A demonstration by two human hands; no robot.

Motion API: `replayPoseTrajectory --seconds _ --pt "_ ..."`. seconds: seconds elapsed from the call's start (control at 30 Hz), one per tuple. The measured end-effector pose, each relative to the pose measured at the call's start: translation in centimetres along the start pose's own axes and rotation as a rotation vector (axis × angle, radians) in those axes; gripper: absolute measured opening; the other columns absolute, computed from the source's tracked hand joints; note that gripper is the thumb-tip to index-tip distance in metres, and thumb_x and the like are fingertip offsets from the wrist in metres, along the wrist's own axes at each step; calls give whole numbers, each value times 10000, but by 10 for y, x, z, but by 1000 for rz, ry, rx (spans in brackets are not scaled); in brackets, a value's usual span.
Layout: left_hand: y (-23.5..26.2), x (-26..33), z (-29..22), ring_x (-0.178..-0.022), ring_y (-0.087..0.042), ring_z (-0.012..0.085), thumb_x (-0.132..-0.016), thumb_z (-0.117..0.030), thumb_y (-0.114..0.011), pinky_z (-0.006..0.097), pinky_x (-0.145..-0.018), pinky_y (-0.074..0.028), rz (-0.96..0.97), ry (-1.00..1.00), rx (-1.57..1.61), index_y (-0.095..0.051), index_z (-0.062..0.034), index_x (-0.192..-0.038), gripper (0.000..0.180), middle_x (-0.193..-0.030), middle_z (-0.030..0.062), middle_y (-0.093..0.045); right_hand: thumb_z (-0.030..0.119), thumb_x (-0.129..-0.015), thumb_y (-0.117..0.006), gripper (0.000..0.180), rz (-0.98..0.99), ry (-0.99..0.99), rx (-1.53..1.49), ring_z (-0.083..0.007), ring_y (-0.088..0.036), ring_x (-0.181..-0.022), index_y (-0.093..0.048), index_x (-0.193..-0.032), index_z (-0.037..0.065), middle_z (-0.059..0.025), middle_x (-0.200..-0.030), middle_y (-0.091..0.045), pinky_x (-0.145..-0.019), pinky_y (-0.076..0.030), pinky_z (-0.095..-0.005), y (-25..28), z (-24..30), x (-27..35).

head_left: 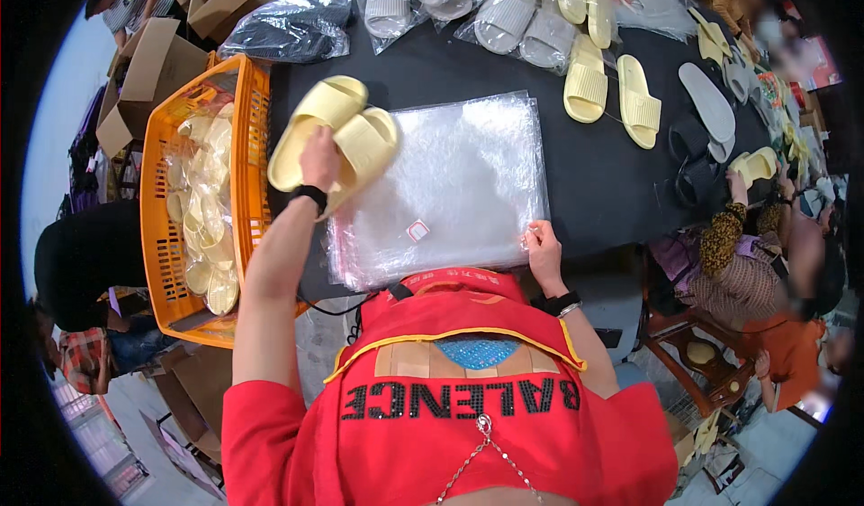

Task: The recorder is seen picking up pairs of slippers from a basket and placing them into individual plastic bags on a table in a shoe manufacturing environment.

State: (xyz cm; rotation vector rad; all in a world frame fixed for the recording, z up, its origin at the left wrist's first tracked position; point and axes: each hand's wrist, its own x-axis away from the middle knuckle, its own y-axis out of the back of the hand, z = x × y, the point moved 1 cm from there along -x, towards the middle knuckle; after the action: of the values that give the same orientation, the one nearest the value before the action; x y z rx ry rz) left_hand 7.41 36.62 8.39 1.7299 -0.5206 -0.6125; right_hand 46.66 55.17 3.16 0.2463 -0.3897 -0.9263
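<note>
Head view: your left hand grips the yellow slippers, fingers closed on them, over the left edge of the clear bags. Your right hand seems to pinch their near right corner. You're apparently pairing slippers with bag; the next move calls for parting one bag's layers.

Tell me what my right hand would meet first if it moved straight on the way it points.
Your right hand would meet the stack of clear plastic bags first; it is at the stack's right edge. Whether it would slide over the top is unclear.
</note>
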Motion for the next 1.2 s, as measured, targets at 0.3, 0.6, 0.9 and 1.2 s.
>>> replayPoseTrajectory --seconds 0.3,0.6,0.9,1.2 --pt "40 14 -140 -780 -555 328 -691 -44 -501 430 -632 -462 22 -412 166 -497 -3 -954 266 -875 166 -550 478 -748 -555 603 184 788 889 -315 -319 -1217 -474 -1212 101 -118 -1301 -399 -983 -212 -494 -21 51 0" --pt "-47 48 -156 -854 -556 303 -746 -75 -500 423 -693 -482 304 -371 165 -483 -62 -993 248 -979 124 -504 637 -674 -542 843 454 614 926 -320 -161 -1307 -351 -1320 131 -155 -1390 -258 -1038 -24 -524 -39 20 -10" --pt "40 -1 -7 -770 -570 355 -732 -37 -488 460 -664 -457 44 -21 -10 -483 -12 -882 152 -862 168 -533 670 -657 -530 881 440 650 891 -329 -104 -1324 -329 -1338 150 -178 -1430 -134 -1039 6 -527 -36 28 -11" --pt "-12 107 -105 -812 -543 321 -720 -52 -485 426 -664 -470 345 -442 202 -452 -22 -915 200 -885 155 -503 708 -643 -498 975 452 636 937 -341 -68 -1328 -303 -1336 52 -188 -1432 -110 -1044 -3 -523 -52 24 -21"
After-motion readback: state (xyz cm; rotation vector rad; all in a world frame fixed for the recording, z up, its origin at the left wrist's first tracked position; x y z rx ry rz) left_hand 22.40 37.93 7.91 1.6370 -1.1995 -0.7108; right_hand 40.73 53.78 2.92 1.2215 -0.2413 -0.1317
